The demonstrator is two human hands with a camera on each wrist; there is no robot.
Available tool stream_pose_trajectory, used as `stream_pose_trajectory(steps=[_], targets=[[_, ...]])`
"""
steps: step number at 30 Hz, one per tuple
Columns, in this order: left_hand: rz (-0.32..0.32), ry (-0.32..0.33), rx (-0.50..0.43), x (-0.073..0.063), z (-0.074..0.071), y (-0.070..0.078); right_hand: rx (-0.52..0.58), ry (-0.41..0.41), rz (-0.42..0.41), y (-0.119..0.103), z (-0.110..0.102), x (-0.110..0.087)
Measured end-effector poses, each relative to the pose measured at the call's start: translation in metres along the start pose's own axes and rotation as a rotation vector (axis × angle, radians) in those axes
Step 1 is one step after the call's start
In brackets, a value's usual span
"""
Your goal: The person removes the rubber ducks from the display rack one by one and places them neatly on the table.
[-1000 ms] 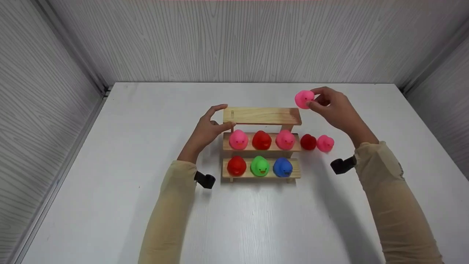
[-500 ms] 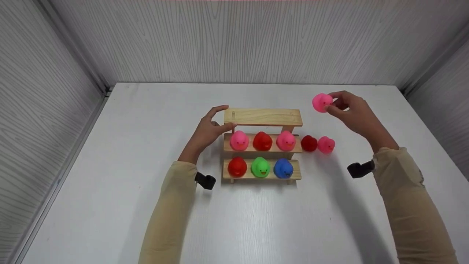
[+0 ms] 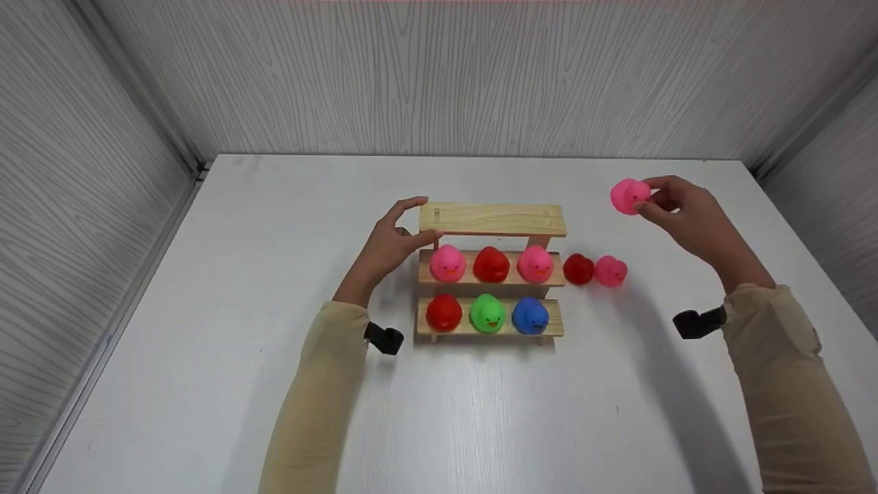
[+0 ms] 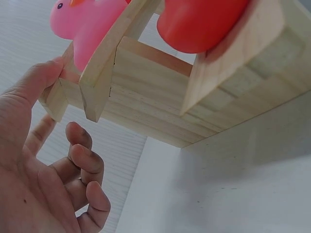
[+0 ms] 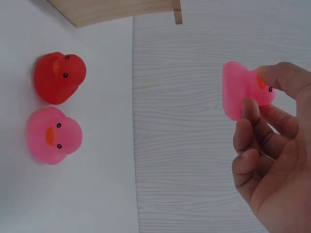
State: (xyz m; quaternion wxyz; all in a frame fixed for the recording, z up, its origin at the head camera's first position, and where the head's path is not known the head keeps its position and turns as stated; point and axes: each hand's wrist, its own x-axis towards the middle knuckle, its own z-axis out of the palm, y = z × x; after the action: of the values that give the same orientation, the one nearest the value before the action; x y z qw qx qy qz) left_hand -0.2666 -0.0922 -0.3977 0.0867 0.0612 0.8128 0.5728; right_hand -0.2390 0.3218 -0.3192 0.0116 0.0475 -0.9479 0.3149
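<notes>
The right hand (image 3: 693,214) pinches a pink, rounded, rubbery duck (image 3: 625,197) toward the tabletop's (image 3: 206,343) far right corner; the left hand (image 3: 384,247) grips the top left end of a three-tiered pale wooden rack (image 3: 494,219).

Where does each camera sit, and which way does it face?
Head: worn on the head, facing forward and down at the shelf; left hand, right hand and sleeves show.
Left wrist: worn there, facing the shelf's left end; left hand shows.
Right wrist: worn there, facing the held pink duck; right hand shows.
Head and right wrist share that duck.
</notes>
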Motion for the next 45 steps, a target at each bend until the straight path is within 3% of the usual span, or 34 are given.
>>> stream_pose_trajectory(steps=[21,38,45], targets=[[-0.026,0.005,0.007,0.002,0.0,-0.001,-0.038,-0.009,0.047,0.032,-0.011,-0.013],[-0.045,0.002,-0.003,0.003,0.0,-0.001,-0.062,-0.077,0.088,0.063,-0.002,-0.019],[-0.047,0.003,-0.004,0.002,0.001,0.0,-0.054,-0.096,0.065,0.076,0.005,-0.02]])
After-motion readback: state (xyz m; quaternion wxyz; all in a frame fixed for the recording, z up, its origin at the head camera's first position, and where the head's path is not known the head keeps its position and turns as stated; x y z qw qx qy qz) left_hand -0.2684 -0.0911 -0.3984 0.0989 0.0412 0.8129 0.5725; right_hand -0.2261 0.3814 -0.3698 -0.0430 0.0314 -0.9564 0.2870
